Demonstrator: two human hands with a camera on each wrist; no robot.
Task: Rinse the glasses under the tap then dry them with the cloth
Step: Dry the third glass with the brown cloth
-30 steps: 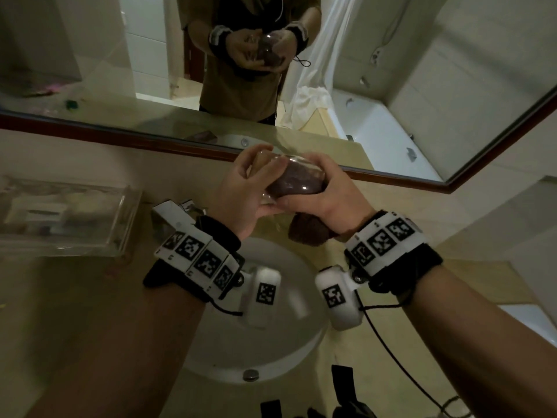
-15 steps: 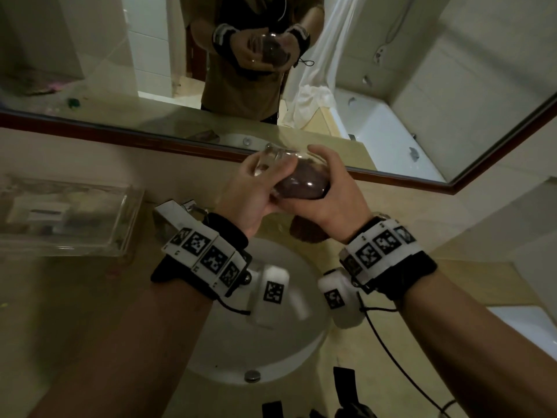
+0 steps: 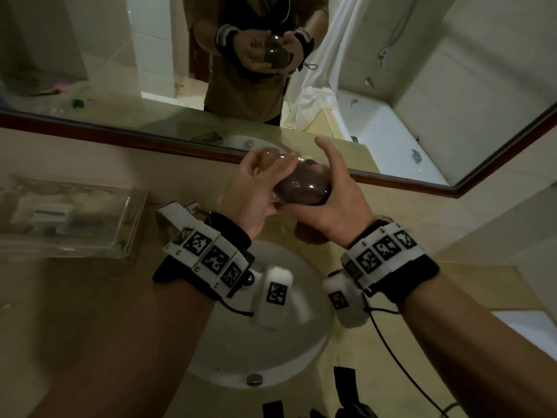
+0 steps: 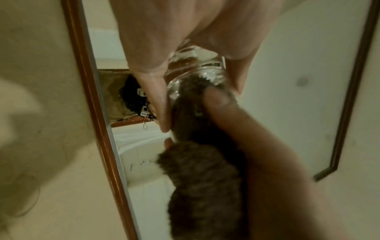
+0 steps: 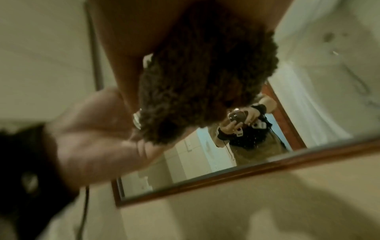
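Brown cloth (image 3: 303,191) fills the glass (image 3: 283,164) lying sideways between us, our left hand (image 3: 253,191) gripping its base end, our right hand (image 3: 337,194) clutching the cloth.

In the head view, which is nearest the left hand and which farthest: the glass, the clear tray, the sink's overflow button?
1. Glass: held in the left hand.
2. Clear tray: on the counter, off to the left.
3. Overflow button: at the basin's near rim, below the wrists.

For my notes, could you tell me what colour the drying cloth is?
Dark brown; the cloth shows best in the left wrist view.
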